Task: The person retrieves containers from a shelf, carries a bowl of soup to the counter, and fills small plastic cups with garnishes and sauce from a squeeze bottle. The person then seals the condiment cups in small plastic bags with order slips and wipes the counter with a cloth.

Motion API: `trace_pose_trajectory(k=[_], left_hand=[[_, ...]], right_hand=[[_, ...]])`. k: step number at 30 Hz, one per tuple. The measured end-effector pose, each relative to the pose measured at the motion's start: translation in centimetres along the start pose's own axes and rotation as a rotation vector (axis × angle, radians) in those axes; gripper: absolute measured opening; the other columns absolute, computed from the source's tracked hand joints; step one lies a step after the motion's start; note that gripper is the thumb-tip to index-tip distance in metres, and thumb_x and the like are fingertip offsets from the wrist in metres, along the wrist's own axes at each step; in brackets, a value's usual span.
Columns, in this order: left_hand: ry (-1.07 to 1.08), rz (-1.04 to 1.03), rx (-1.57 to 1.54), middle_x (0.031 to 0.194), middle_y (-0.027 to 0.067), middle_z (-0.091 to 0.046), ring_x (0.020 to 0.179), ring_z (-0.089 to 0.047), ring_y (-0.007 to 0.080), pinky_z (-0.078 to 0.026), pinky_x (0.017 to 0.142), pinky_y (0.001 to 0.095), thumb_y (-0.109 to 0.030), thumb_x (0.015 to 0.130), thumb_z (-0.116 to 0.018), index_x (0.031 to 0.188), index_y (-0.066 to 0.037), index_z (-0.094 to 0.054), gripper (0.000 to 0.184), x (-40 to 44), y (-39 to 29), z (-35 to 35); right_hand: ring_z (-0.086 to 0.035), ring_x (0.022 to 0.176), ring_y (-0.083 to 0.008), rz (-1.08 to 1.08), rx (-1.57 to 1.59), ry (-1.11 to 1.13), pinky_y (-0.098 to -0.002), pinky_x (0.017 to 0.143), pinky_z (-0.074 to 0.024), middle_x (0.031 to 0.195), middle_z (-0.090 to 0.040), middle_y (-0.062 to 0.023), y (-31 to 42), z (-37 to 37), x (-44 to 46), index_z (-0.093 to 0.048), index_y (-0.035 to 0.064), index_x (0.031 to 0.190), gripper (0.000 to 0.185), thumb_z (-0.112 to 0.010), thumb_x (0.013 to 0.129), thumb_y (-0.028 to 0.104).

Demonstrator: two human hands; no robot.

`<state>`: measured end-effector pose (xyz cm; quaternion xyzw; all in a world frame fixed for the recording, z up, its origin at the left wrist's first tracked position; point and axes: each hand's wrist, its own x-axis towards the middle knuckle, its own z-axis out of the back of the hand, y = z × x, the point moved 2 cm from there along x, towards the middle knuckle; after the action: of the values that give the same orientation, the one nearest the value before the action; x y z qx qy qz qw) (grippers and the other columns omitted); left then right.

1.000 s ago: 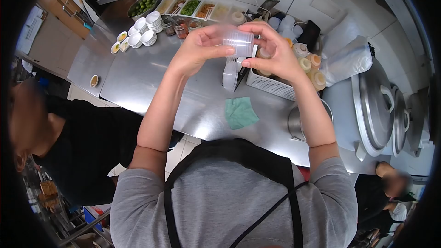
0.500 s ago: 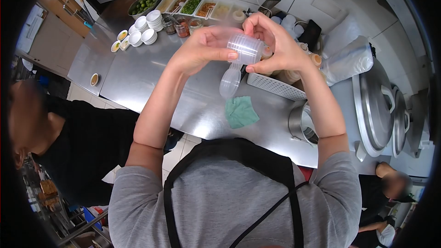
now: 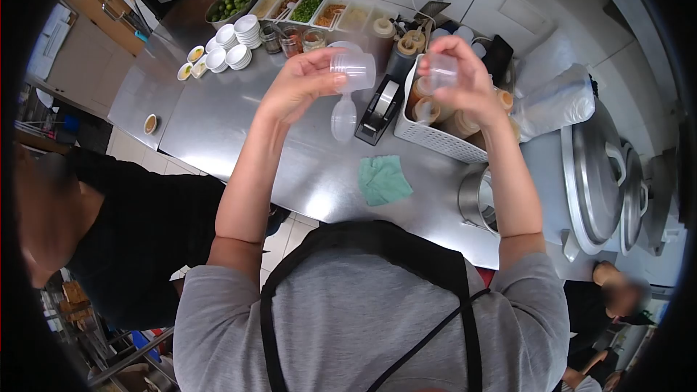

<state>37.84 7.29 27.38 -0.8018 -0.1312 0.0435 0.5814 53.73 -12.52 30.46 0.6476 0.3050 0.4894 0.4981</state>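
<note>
My left hand (image 3: pixel 296 86) is closed around a short stack of clear plastic cups (image 3: pixel 354 70), tipped on its side above the steel counter. Below that stack appears a clear, rounded plastic piece (image 3: pixel 343 119); whether it hangs from the stack or is separate, I cannot tell. To the right, my right hand (image 3: pixel 468 81) grips a clear plastic cup (image 3: pixel 443 72), slightly blurred, over a white basket of bottles (image 3: pixel 435 135). Between the hands, lower down, a black tape dispenser (image 3: pixel 379 110) stands on the counter.
A green cloth (image 3: pixel 385 180) lies on the steel counter (image 3: pixel 290 163). Stacked white bowls (image 3: pixel 238 56), jars (image 3: pixel 290 42) and topping trays (image 3: pixel 306 9) line the back. A metal pot (image 3: pixel 475 197) and large lids (image 3: pixel 592 174) are at right. A person (image 3: pixel 138 239) stands at left.
My hands have moved apart. The right hand has drawn a cup away to the right, while the left hand has carried the stack left. The tape dispenser is now uncovered.
</note>
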Motion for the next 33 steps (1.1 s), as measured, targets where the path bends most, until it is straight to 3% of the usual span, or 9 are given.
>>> trace_pose_trajectory(k=[6,9,13,16,20,22,23,30,33], left_hand=[[-0.024,0.002,0.041,0.106,0.0086,-0.06,0.094,-0.058,0.0144,-0.047,0.079,0.0267,-0.009,0.074,-0.069,0.117,0.001,-0.05,0.048,0.9,1.0,0.1],[-0.018,-0.004,0.092,0.106,0.0084,-0.059,0.096,-0.057,0.0148,-0.047,0.08,0.0272,-0.009,0.074,-0.068,0.117,0.0,-0.05,0.048,1.5,1.6,-0.2],[0.012,0.044,0.141,0.11,0.0095,-0.057,0.098,-0.056,0.0168,-0.048,0.082,0.0315,-0.011,0.076,-0.066,0.118,0.0,-0.049,0.046,2.2,2.2,-0.3],[-0.055,0.061,0.027,0.112,0.0104,-0.056,0.1,-0.055,0.0175,-0.048,0.084,0.0333,-0.012,0.079,-0.063,0.118,0.001,-0.048,0.044,2.7,2.6,0.6],[-0.159,0.021,0.029,0.109,0.0098,-0.056,0.099,-0.055,0.0176,-0.049,0.083,0.0338,-0.011,0.082,-0.06,0.12,-0.002,-0.048,0.041,2.9,2.9,2.1],[-0.171,0.007,-0.022,0.104,0.0086,-0.057,0.096,-0.056,0.0173,-0.05,0.08,0.0326,-0.011,0.083,-0.058,0.12,-0.006,-0.048,0.038,2.4,2.9,2.7],[-0.164,0.006,-0.022,0.104,0.0086,-0.057,0.096,-0.056,0.0173,-0.05,0.08,0.0326,-0.011,0.083,-0.058,0.12,-0.006,-0.048,0.038,2.3,3.1,3.0],[-0.262,0.059,-0.028,0.101,0.0093,-0.058,0.093,-0.058,0.0181,-0.051,0.077,0.0322,-0.01,0.084,-0.058,0.117,-0.007,-0.048,0.034,2.2,4.7,5.3],[-0.323,0.087,-0.055,0.101,0.0097,-0.058,0.093,-0.058,0.0183,-0.05,0.078,0.0311,-0.008,0.083,-0.059,0.118,-0.007,-0.047,0.038,1.5,5.7,7.6]], right_hand=[[-0.054,0.096,-0.0197,-0.237,0.798,-0.253,-0.0329,0.08,-0.0446,0.109,-0.053,-0.0073,-5.8,0.4,-0.3,-0.049,0.0073,0.111,0.037,-0.057,0.076,0.015],[-0.054,0.077,-0.0094,-0.24,0.281,-0.189,-0.0227,0.065,-0.0432,0.097,-0.054,-0.0026,-6.2,-1.7,0.3,-0.051,0.0059,0.112,0.032,-0.058,0.084,0.022],[-0.051,0.078,-0.0058,-0.115,-0.397,-0.108,-0.0183,0.065,-0.041,0.095,-0.054,0.0004,-4.9,-3.2,1.8,-0.055,0.0058,0.11,0.038,-0.068,0.077,0.02],[-0.051,0.077,-0.0064,-0.264,-0.446,-0.133,-0.0213,0.068,-0.0428,0.092,-0.056,0.001,-2.7,-1.8,2.9,-0.059,0.0067,0.105,0.035,-0.07,0.075,0.021],[-0.056,0.075,-0.0111,-0.239,-0.778,-0.362,-0.0244,0.065,-0.0444,0.082,-0.058,-0.0011,-2.5,7.2,6.0,-0.062,0.0033,0.101,0.046,-0.071,0.067,0.033],[-0.062,0.081,-0.0214,-0.369,-1.066,-0.437,-0.0303,0.072,-0.0472,0.086,-0.066,-0.0104,-2.6,11.7,8.0,-0.066,0.0056,0.09,0.042,-0.067,0.063,0.037],[-0.062,0.085,-0.0242,-0.634,-1.247,-0.371,-0.0322,0.074,-0.0482,0.089,-0.065,-0.0122,-4.2,14.5,9.7,-0.066,0.006,0.089,0.039,-0.066,0.063,0.034],[-0.06,0.094,-0.0304,-0.711,-1.553,-0.368,-0.0368,0.08,-0.0485,0.102,-0.061,-0.0155,-12.1,16.9,12.8,-0.063,0.0061,0.097,0.045,-0.071,0.062,0.032],[-0.058,0.095,-0.0323,-0.655,-1.649,-0.254,-0.0391,0.081,-0.0473,0.102,-0.061,-0.0162,-12.0,16.4,13.4,-0.061,0.0023,0.098,0.053,-0.068,0.064,0.043]])
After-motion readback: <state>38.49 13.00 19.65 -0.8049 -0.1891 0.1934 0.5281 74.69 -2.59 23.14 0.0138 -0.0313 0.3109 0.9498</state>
